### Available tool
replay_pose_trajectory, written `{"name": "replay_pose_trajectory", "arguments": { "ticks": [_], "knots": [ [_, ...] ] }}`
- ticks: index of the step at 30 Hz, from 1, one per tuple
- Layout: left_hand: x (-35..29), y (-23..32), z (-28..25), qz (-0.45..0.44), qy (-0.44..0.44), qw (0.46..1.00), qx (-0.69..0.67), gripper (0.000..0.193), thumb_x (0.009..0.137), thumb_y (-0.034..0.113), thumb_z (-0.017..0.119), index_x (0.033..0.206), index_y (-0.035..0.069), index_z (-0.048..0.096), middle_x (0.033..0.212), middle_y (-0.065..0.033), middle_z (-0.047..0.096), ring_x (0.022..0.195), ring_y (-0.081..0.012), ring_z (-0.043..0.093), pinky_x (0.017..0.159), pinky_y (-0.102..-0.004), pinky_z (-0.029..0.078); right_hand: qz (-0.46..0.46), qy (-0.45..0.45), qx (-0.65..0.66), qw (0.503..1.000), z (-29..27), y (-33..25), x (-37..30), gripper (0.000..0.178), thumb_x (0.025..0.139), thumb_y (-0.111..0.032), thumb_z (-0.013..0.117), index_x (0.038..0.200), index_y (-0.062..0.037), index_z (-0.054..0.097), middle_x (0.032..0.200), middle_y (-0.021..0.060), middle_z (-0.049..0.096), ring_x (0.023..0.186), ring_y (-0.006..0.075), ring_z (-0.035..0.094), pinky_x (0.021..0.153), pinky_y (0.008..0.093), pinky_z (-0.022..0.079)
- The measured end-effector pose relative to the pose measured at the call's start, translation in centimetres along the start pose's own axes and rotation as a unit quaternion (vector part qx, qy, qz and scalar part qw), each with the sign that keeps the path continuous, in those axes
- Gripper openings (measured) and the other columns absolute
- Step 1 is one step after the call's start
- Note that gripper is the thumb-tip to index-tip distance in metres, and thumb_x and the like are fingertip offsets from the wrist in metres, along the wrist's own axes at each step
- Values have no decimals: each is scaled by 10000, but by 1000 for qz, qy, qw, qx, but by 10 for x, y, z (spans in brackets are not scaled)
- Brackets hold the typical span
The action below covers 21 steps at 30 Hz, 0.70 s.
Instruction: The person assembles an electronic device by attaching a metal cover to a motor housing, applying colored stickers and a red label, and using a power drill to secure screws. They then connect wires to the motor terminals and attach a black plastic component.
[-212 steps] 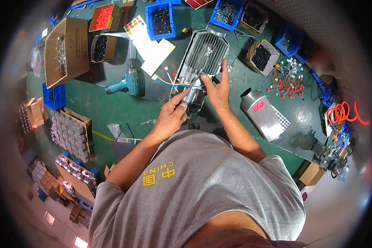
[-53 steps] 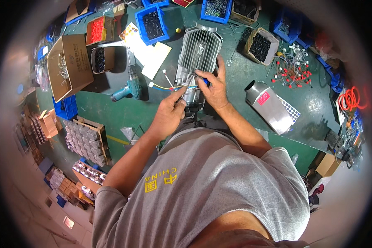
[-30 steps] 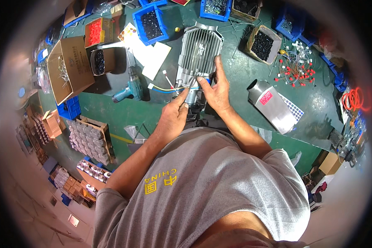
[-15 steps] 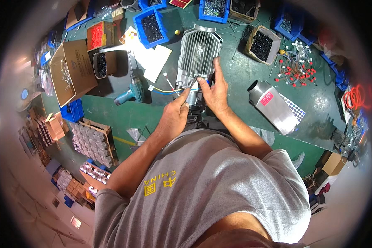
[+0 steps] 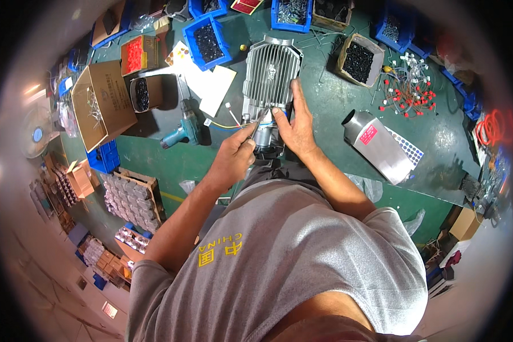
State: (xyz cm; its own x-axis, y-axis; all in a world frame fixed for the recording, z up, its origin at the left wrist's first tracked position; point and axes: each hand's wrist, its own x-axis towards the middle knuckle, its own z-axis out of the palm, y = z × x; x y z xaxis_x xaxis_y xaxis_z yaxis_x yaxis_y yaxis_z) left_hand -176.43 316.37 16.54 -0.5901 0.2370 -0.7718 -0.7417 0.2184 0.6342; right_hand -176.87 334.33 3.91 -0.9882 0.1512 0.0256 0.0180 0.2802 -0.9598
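A silver finned metal housing (image 5: 272,71) lies on the green table in front of me, its narrower cylindrical end (image 5: 264,137) toward my body. My right hand (image 5: 299,128) grips its right side, fingers stretched along the edge and thumb pressed near the lower end of the fins. Closed at the lower left of the housing, my left hand (image 5: 235,157) holds what looks like a thin pointed metal tool (image 5: 263,116), its tip close to my right thumb. Yellow and blue wires (image 5: 225,126) with a white connector come out to the left. The tool's handle is hidden in my fist.
Left of the housing lie a teal power drill (image 5: 183,132) and white sheets (image 5: 218,91). Open boxes, including a large cardboard one (image 5: 111,102), and blue bins (image 5: 210,43) of small parts surround the far side. A metal cover (image 5: 379,145) and bundled red-tipped wires (image 5: 407,91) lie right.
My left hand has shifted slightly left and down, and its index finger is more curled. My right hand keeps its hold on the housing. The whole view has shifted a little.
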Motion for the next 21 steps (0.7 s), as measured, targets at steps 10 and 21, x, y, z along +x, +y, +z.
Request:
{"name": "replay_pose_trajectory", "arguments": {
  "ticks": [10,21],
  "knots": [
    [-3,-25,17,58,15,997,40,398,1073,125,473,1446,-10,512,759,27,488,622,-64,447,555,-245,386,-9,2,-5,1000,-5,4,2,632,961,-64,550,1546,48,339,1582,310,356,1479,420,366,1218,428,300],
    [17,-44,44,58,99,992,55,344,1032,116,541,1342,-30,567,698,-22,563,603,-102,515,567,-305,447,-17,8,-9,1000,-4,5,1,619,982,-73,556,1554,25,340,1589,306,344,1481,427,356,1218,429,302]
  ]
}}
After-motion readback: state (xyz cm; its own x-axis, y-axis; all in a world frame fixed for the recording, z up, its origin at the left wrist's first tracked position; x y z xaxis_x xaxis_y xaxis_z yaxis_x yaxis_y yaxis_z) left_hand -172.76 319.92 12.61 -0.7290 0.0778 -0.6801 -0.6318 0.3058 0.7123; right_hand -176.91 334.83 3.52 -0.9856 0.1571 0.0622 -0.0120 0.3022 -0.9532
